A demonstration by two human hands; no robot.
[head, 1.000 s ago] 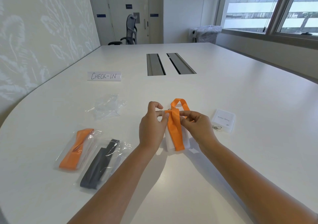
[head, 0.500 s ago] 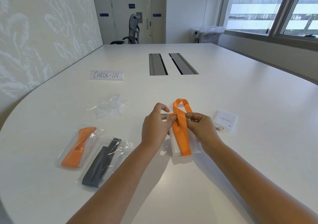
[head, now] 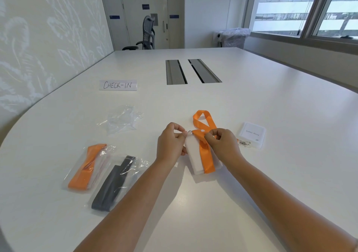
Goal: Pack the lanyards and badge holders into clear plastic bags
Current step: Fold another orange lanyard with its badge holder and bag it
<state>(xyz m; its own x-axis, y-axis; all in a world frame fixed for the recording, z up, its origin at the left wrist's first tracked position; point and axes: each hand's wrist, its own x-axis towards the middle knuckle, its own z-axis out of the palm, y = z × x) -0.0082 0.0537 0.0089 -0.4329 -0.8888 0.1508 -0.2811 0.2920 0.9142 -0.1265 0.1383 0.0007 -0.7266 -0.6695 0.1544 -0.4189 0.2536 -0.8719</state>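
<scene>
An orange lanyard point(head: 206, 151) lies folded over a white badge holder point(head: 193, 155) in the middle of the table. My left hand point(head: 170, 143) pinches the top of the badge holder beside the lanyard's metal ring. My right hand point(head: 222, 145) pinches the orange strap just right of it. A loop of the strap sticks out beyond my hands. An empty clear plastic bag point(head: 122, 119) lies crumpled to the far left. Two filled bags sit at the near left, one with an orange lanyard point(head: 87, 166), one with a grey lanyard point(head: 114, 186).
Another badge holder point(head: 252, 134) with a metal clip point(head: 244, 143) lies right of my hands. A CHECK-IN sign point(head: 117, 85) and two cable slots point(head: 191, 71) sit farther back. An office chair point(head: 145, 35) stands beyond the table's far edge.
The strap now crosses the badge holder at a slant, more of the white holder shows on the left, and the metal ring is visible at my left fingertips. My hands have drawn slightly apart.
</scene>
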